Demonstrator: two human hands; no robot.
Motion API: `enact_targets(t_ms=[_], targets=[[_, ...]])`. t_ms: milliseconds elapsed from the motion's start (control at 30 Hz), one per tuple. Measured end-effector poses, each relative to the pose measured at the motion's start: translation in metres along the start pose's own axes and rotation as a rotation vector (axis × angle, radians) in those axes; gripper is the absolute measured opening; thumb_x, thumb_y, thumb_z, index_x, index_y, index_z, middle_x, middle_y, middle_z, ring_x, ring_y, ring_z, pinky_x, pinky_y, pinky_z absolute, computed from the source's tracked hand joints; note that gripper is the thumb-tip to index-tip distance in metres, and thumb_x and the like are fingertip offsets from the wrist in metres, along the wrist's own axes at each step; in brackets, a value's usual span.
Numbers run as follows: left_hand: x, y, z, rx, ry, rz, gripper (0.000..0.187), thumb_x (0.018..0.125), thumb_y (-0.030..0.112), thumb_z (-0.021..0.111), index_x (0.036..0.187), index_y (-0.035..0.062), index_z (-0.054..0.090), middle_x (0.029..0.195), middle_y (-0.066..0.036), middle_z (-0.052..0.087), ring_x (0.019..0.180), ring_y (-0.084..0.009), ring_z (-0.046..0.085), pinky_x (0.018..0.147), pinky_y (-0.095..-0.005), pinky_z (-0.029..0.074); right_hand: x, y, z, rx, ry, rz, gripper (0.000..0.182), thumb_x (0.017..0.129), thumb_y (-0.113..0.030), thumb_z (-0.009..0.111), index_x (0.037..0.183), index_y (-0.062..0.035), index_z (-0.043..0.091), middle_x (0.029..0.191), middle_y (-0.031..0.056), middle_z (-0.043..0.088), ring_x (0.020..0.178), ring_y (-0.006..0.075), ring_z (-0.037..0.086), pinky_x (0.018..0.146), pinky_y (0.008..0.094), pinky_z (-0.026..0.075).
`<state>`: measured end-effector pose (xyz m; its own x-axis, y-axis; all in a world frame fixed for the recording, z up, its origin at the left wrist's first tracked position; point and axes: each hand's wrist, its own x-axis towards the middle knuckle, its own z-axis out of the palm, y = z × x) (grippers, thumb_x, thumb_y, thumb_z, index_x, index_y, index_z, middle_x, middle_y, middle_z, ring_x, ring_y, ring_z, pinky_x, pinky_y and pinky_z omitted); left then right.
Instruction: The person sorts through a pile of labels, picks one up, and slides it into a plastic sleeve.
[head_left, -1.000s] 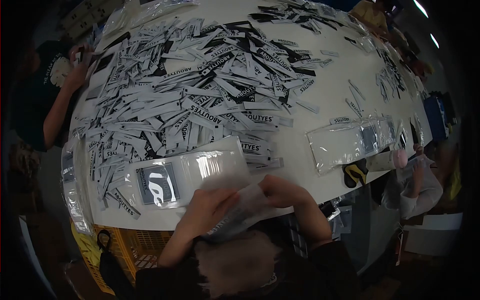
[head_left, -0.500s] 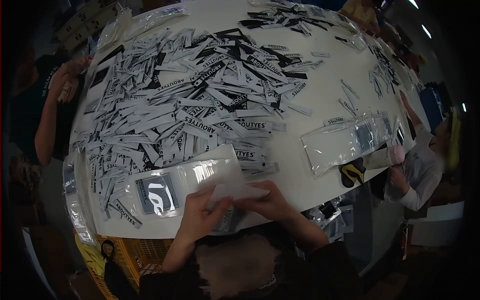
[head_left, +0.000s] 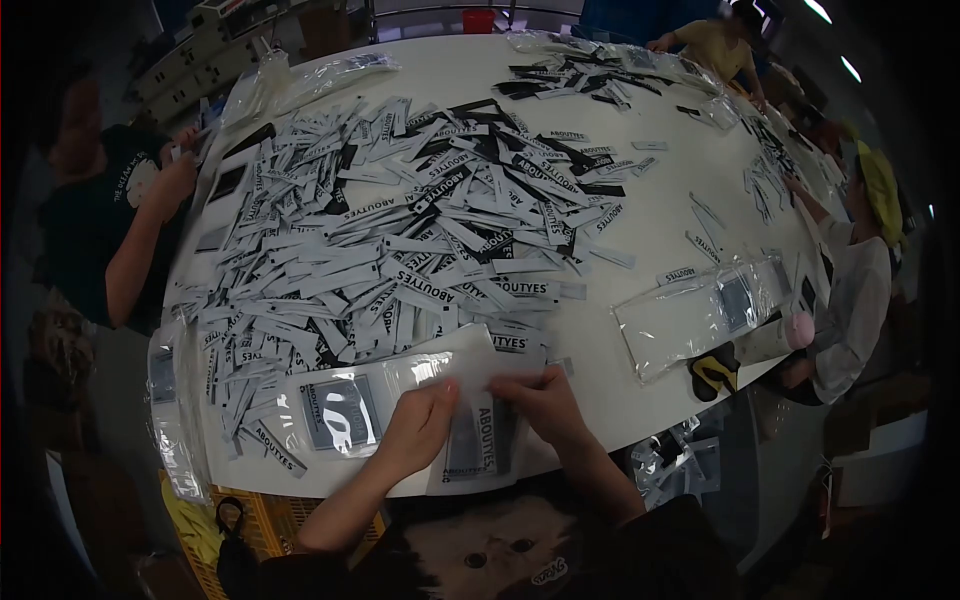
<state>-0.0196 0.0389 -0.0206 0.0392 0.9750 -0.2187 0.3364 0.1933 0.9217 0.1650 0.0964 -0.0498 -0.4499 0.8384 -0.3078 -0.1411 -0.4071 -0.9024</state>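
Left of centre, a flat stack of clear bags [head_left: 405, 372] lies on the tabletop [head_left: 610, 410]. The left hand [head_left: 428, 420] pinches the upper left of a frosted bag [head_left: 478, 440], which hangs at the near edge; it looks light, limp and slippery, probably best held by both top corners. The right hand [head_left: 540, 400] pinches its upper right.

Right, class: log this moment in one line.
left hand: holding translucent bag | right hand: holding same bag | beyond: pile of printed strips
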Motion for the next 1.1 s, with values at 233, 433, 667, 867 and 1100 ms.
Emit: enact_targets(t_ms=[233, 433, 667, 867, 1100], targets=[[-0.032, -0.030, 0.004, 0.405, 0.514, 0.359, 0.032, 0.072, 0.017, 0.069, 0.096, 0.0000, 0.055, 0.102, -0.016, 0.053, 0.095, -0.0324, 0.051, 0.080, -0.0397, 0.041, -0.054, -0.110, -0.104, -0.784, -0.433, 0.039, 0.027, 0.074, -0.016, 0.068, 0.097, -0.0036, 0.066, 0.086, 0.0084, 0.067, 0.078, 0.0163, 0.063, 0.072, 0.0270, 0.048], [-0.029, -0.052, 0.013, 0.602, 0.527, 0.308, 0.073, 0.063, 0.025, 0.077, 0.122, -0.0012, 0.044, 0.131, -0.022, 0.039, 0.124, -0.0387, 0.033, 0.098, -0.0480, 0.030, -0.006, -0.130, -0.091, -1.320, -0.469, -0.109, 0.046, 0.074, -0.024, 0.068, 0.114, -0.0058, 0.055, 0.098, 0.0160, 0.062, 0.090, 0.0317, 0.059, 0.083, 0.0381, 0.046], [-0.032, -0.057, 0.006, 0.492, 0.520, 0.366, 0.072, 0.064, 0.020, 0.074, 0.125, -0.0012, 0.042, 0.131, -0.022, 0.041, 0.123, -0.0376, 0.037, 0.100, -0.0469, 0.029, 0.162, -0.050, -0.083, -1.430, -0.139, -0.896, 0.027, 0.073, -0.006, 0.058, 0.100, -0.0051, 0.060, 0.088, 0.0137, 0.060, 0.081, 0.0320, 0.058, 0.075, 0.0391, 0.047], [-0.032, -0.068, 0.005, -0.166, 0.548, 0.438, 0.033, 0.065, 0.000, 0.052, 0.098, -0.0020, 0.050, 0.125, -0.022, 0.047, 0.126, -0.0378, 0.035, 0.103, -0.0448, 0.026, 0.182, -0.074, -0.065, -1.236, -0.252, -0.816, 0.025, 0.073, -0.004, 0.053, 0.098, -0.0041, 0.058, 0.087, 0.0144, 0.058, 0.084, 0.0322, 0.056, 0.075, 0.0389, 0.047], [-0.036, -0.053, -0.020, -0.261, 0.491, 0.249, 0.008, 0.074, -0.007, 0.046, 0.081, -0.0053, 0.049, 0.111, -0.018, 0.056, 0.117, -0.0277, 0.047, 0.095, -0.0319, 0.035, 0.172, -0.080, -0.047, -1.363, -0.281, -0.792, 0.035, 0.073, -0.006, 0.061, 0.107, -0.0057, 0.056, 0.094, 0.0104, 0.056, 0.087, 0.0275, 0.053, 0.074, 0.0337, 0.046]])
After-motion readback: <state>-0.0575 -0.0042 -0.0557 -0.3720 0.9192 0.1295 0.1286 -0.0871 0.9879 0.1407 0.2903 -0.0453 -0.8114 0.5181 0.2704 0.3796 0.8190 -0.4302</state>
